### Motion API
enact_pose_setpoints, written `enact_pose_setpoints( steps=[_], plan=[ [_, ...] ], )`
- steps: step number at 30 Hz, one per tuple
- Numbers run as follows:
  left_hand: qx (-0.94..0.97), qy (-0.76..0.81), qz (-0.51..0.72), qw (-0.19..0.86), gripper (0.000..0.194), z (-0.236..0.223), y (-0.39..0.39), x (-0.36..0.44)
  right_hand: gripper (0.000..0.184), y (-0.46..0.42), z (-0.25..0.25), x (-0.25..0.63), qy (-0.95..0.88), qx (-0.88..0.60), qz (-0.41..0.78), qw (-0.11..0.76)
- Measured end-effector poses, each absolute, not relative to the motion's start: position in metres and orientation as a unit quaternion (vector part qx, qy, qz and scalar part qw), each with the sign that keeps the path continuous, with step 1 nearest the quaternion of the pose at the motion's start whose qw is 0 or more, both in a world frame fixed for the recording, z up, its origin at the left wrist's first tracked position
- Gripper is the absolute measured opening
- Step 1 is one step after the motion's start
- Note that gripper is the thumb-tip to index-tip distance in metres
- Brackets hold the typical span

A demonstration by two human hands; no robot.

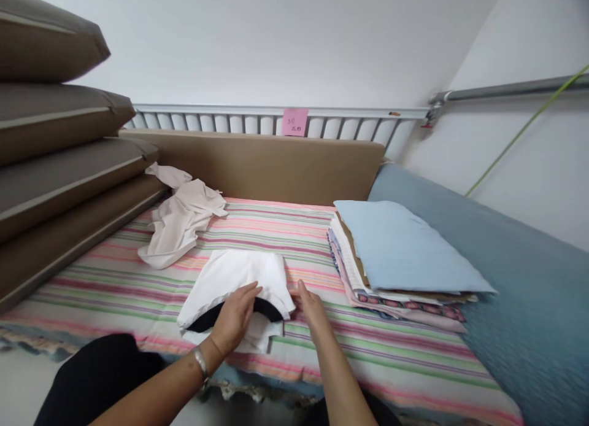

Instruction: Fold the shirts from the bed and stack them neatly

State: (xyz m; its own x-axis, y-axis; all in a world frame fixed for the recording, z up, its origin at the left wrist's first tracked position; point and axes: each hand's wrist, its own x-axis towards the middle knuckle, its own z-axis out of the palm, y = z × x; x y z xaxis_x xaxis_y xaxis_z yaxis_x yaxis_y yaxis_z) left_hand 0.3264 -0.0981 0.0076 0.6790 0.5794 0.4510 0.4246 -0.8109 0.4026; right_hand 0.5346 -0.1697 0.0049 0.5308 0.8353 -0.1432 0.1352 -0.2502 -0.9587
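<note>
A folded white garment [246, 269] with a curved black band lies on the striped cloth [276, 229] in front of me. My left hand [237, 315], with a silver bracelet at its wrist, rests over the garment's near half, fingers stretched across the black band. At the garment's right edge is my right hand [309, 303], thumb raised and fingers pointing left; whether they touch the fabric I cannot tell. A crumpled pale pink piece of clothing [181, 217] lies behind and to the left.
To the right sits a stack of folded fabrics topped by a light blue cloth [405, 245]. Brown cushions [59, 162] are piled at left. A brown board [267, 168] stands against the radiator [221, 122], which bears a pink note [295, 122]. Blue padding [524, 278] runs along the right.
</note>
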Motion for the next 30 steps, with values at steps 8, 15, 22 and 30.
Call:
enact_pose_setpoints(
  steps=[8,15,22,30],
  plan=[
    [0.961,0.207,0.172,0.063,0.081,0.01,-0.125,0.337,0.073,-0.166,-0.001,0.536,-0.322,-0.655,0.409,0.548],
    [0.906,0.277,0.257,0.189,0.076,-0.007,-0.106,0.355,0.079,-0.169,-0.001,0.532,-0.311,-0.657,0.408,0.553],
    [0.822,0.331,0.357,0.294,0.065,0.0,-0.099,0.321,0.069,-0.171,0.015,0.523,-0.359,-0.691,0.342,0.526],
    [0.848,0.291,0.366,0.25,0.068,0.005,-0.105,0.318,0.06,-0.174,0.019,0.506,-0.478,-0.709,0.219,0.47]
  ],
)
